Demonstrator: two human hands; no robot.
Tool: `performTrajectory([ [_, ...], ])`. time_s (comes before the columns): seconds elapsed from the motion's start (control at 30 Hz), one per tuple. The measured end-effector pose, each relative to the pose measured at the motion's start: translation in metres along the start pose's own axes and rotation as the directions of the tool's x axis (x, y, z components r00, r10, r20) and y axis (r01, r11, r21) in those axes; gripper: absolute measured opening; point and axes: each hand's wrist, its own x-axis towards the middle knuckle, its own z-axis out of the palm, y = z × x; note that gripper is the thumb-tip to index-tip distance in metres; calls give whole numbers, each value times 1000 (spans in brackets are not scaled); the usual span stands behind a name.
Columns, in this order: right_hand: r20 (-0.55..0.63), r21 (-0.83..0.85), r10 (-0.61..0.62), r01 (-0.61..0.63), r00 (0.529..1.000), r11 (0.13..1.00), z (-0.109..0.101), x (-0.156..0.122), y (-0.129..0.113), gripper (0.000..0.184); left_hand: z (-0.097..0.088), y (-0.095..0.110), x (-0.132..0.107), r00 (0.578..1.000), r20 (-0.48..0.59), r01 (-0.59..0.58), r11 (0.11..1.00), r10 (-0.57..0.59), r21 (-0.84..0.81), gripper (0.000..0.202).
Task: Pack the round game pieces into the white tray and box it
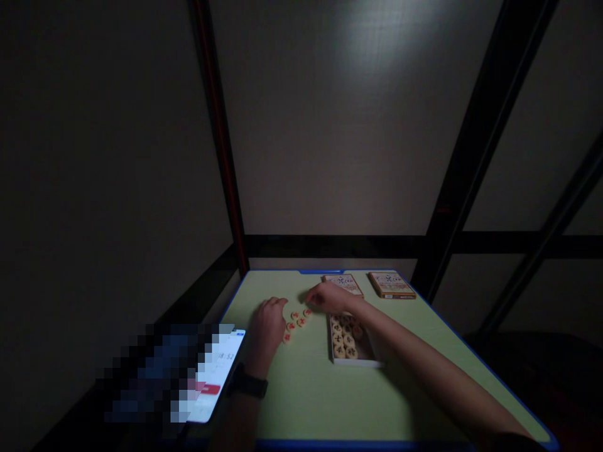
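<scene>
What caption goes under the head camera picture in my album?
Left hand and right hand near red-marked discs, black-marked discs in a white box.

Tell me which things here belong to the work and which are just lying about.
Apparently in use:
red-marked pieces, by the left hand and right hand;
dark-marked pieces in the open box.

Probably just lying about:
phone, screen lit;
two flat boxes towards the back.

The pieces (301, 322) look like smooth, matt wood and the boxes (392, 284) like printed card. The table top (306, 402) is smooth and matt, the phone screen (226, 370) smooth, the wall panel (339, 125) softly shiny.
</scene>
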Motion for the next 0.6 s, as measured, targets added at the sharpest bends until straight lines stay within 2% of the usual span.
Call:
performTrajectory([
  [0.07, 13, -26, 18, -18, 1000, 1000, -5, 0, 1, 42, -3, -4, -2, 999, 11, 38, 994, -40, 98, 45],
  [0.17, 72, -55, -7, 11, 997, 998, -5, -1, -3, 37, -1, -8, -3, 994, 63, 84, 990, -91, 116, 41],
  [0.33, 136, -120, -104, 120, 985, 985, 9, -4, -17, 26, 8, -7, 2, 993, 93, 71, 997, -72, 15, 44],
  [0.6, 36, -161, -51, 56, 998, 985, 9, -5, -24, 31, 5, 0, 7, 990, 101, 113, 977, -96, -183, 45],
])
